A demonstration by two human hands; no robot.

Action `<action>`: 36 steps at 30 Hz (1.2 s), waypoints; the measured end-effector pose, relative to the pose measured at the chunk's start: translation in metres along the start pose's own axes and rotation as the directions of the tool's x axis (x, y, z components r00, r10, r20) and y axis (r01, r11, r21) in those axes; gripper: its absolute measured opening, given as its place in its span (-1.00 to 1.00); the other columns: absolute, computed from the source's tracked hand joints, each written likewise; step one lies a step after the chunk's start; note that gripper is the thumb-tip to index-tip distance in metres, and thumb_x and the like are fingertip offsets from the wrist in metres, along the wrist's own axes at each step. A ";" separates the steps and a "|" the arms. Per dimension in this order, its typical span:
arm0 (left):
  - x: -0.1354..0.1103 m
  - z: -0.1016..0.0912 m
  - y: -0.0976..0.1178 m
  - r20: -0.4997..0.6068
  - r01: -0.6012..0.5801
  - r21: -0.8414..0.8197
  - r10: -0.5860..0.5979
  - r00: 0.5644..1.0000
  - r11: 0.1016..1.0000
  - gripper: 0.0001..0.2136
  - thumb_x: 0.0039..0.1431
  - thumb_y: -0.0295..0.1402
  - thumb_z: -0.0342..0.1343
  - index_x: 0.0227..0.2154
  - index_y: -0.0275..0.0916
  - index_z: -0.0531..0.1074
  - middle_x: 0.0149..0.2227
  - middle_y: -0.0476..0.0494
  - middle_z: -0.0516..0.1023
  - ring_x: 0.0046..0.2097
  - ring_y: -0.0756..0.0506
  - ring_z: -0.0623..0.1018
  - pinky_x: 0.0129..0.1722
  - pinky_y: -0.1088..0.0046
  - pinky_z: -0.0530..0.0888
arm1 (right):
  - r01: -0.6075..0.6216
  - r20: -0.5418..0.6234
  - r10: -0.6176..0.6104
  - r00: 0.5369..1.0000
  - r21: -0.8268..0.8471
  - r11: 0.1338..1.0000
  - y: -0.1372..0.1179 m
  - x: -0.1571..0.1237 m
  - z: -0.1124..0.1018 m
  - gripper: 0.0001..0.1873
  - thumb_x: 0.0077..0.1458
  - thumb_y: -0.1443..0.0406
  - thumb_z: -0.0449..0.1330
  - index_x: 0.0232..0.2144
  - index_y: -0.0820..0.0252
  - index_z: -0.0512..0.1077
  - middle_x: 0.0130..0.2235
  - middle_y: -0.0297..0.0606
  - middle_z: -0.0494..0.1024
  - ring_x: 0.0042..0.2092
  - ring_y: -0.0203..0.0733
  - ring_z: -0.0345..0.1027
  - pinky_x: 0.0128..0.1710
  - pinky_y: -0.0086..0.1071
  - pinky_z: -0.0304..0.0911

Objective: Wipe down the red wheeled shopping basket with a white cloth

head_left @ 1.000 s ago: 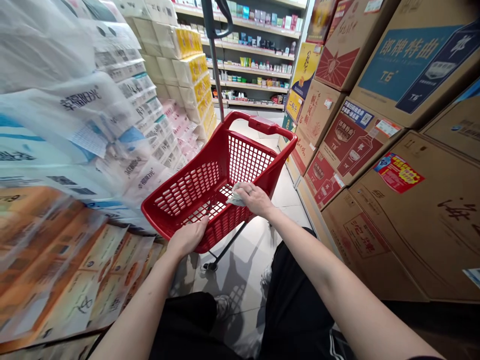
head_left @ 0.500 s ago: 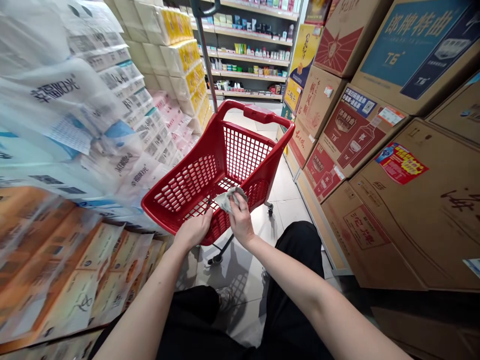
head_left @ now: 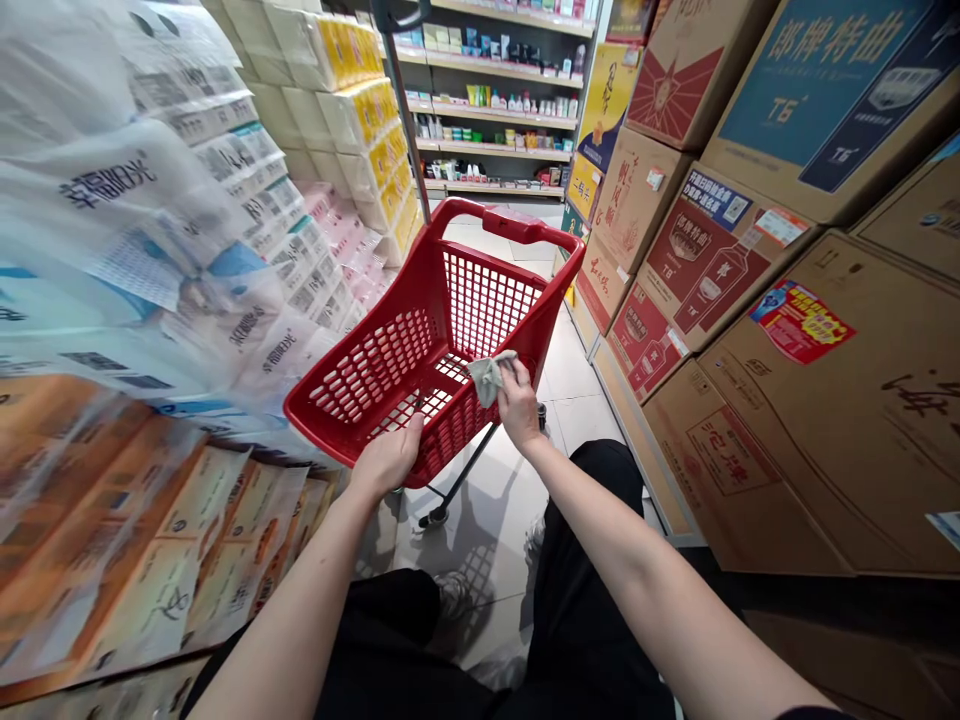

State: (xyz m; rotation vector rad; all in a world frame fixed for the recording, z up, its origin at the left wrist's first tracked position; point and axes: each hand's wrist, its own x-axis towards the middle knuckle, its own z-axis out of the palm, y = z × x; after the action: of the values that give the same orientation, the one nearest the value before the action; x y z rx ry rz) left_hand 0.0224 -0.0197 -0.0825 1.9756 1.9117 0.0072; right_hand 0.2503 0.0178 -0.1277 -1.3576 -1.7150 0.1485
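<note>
A red plastic shopping cart (head_left: 360, 350) stands in front of me, its basket walls a grid of holes. My left hand (head_left: 390, 457) grips the cart's near corner rim, thumb over the inside and fingers hidden behind the wall. In my right hand (head_left: 519, 400) is a crumpled grey-white cloth (head_left: 489, 376), pressed over the rim of the right side wall. The cart handle (head_left: 517, 228) points away from me. Nothing lies in the part of the basket that I can see.
Wrapped tissue packs (head_left: 225, 200) pile up on the left, with orange packs (head_left: 112, 520) below. Stacked cardboard boxes (head_left: 795, 400) line the right. Shelves of small goods (head_left: 495, 110) close the far end. A dark upright pole (head_left: 405, 110) rises behind the cart. Tiled floor (head_left: 480, 560) lies below.
My right hand has slid the cloth along the side rim, away from me and to the right. My left hand keeps its hold on the near corner.
</note>
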 end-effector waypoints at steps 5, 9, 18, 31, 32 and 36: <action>0.002 0.001 0.002 0.012 -0.022 0.018 0.022 1.000 1.000 -0.14 0.16 0.07 -0.71 -0.24 -0.31 0.51 -0.16 -0.41 0.55 -0.02 -0.31 0.49 -0.05 0.18 0.35 | 0.037 0.096 -0.036 0.995 -0.005 0.999 -0.024 -0.028 0.016 -0.52 0.15 0.45 -0.02 0.13 0.23 0.29 0.21 -0.04 0.11 0.26 -0.08 0.03 0.24 -0.25 0.08; 0.002 0.002 0.004 0.018 -0.045 0.031 0.045 0.999 0.998 -0.15 0.17 0.06 -0.72 -0.28 -0.30 0.51 -0.17 -0.41 0.55 -0.03 -0.31 0.50 -0.07 0.18 0.36 | 0.186 0.200 -0.184 0.962 0.011 0.983 -0.051 -0.060 0.027 -0.54 0.17 0.40 0.01 0.12 0.12 0.30 0.18 -0.10 0.17 0.24 -0.10 0.05 0.20 -0.25 0.15; 0.001 0.001 -0.002 0.001 -0.031 0.037 0.031 1.000 0.999 -0.16 0.17 0.07 -0.70 -0.21 -0.28 0.49 -0.16 -0.39 0.55 -0.03 -0.30 0.50 -0.07 0.19 0.36 | 0.110 0.189 -0.104 0.977 -0.022 0.994 -0.027 -0.038 0.018 -0.54 0.18 0.44 -0.04 0.12 0.19 0.31 0.13 -0.05 0.24 0.16 -0.08 0.13 0.17 -0.25 0.14; 0.001 0.004 0.000 0.015 -0.053 0.055 0.052 0.999 0.997 -0.14 0.17 0.08 -0.70 -0.21 -0.29 0.51 -0.15 -0.39 0.55 -0.04 -0.31 0.50 -0.08 0.18 0.36 | -0.060 0.209 0.092 0.974 -0.152 0.987 -0.009 -0.032 0.017 -0.55 0.15 0.37 0.02 0.10 0.15 0.27 0.04 -0.12 0.28 0.02 -0.14 0.22 0.01 -0.34 0.23; 0.001 0.004 0.000 0.016 -0.058 0.056 0.057 0.998 0.997 -0.15 0.17 0.08 -0.70 -0.20 -0.28 0.51 -0.14 -0.38 0.55 -0.04 -0.30 0.50 -0.08 0.19 0.36 | -0.088 0.219 0.125 0.968 -0.169 0.982 -0.010 -0.030 0.019 -0.56 0.16 0.35 0.03 0.11 0.14 0.26 0.03 -0.11 0.29 0.00 -0.13 0.24 -0.02 -0.34 0.25; 0.002 0.007 0.000 0.004 -0.065 0.076 0.065 0.998 0.995 -0.15 0.17 0.07 -0.69 -0.19 -0.29 0.51 -0.13 -0.37 0.55 -0.03 -0.29 0.50 -0.06 0.20 0.36 | -0.113 0.280 0.156 0.947 -0.161 0.980 -0.007 -0.014 0.017 -0.67 0.18 0.28 0.06 0.02 0.07 0.30 -0.06 -0.21 0.37 -0.09 -0.17 0.28 -0.12 -0.36 0.25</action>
State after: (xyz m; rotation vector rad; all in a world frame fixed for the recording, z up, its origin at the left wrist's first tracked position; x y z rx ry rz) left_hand 0.0245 -0.0193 -0.0893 2.0867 1.8722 -0.0500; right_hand 0.2327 0.0109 -0.1408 -1.6252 -1.9042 0.3229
